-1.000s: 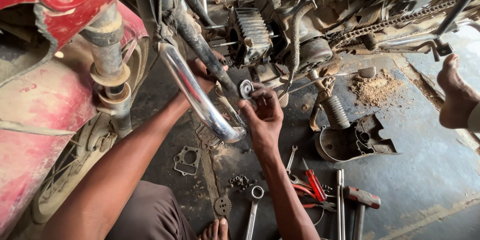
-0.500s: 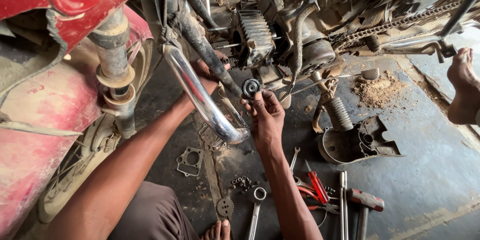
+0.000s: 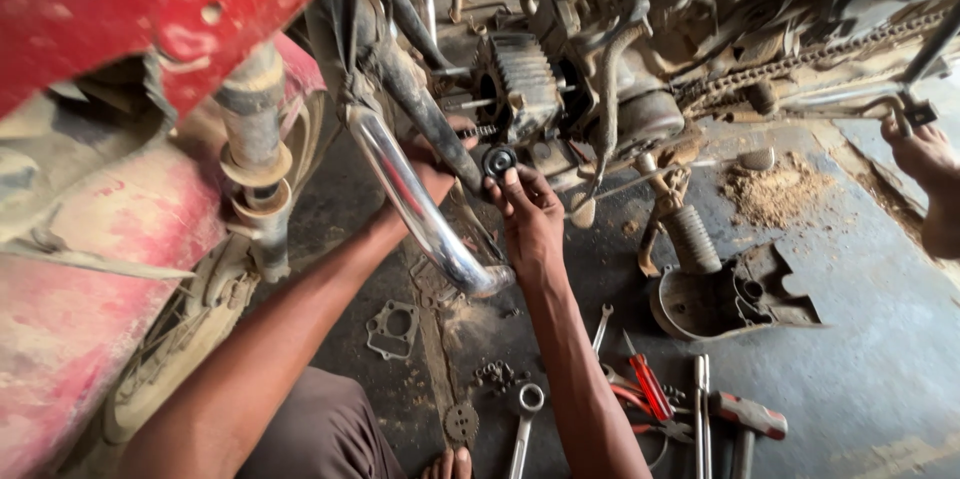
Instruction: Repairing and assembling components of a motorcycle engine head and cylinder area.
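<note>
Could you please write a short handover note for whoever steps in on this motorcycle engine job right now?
Right hand: fingertips hold a small black round part against the engine, below the finned cylinder.
Left hand: reaches behind the chrome exhaust pipe, mostly hidden; grip unclear.
On the floor: engine side cover, gasket, small sprocket, ring spanner, red screwdriver, hammer.
Done: cover off.
Left: round part not visibly fastened; cover and gasket still off.

The grimy concrete floor carries a grey gasket, a small sprocket, a ring spanner, a red-handled screwdriver, a hammer, a dark engine cover and a sawdust pile.
</note>
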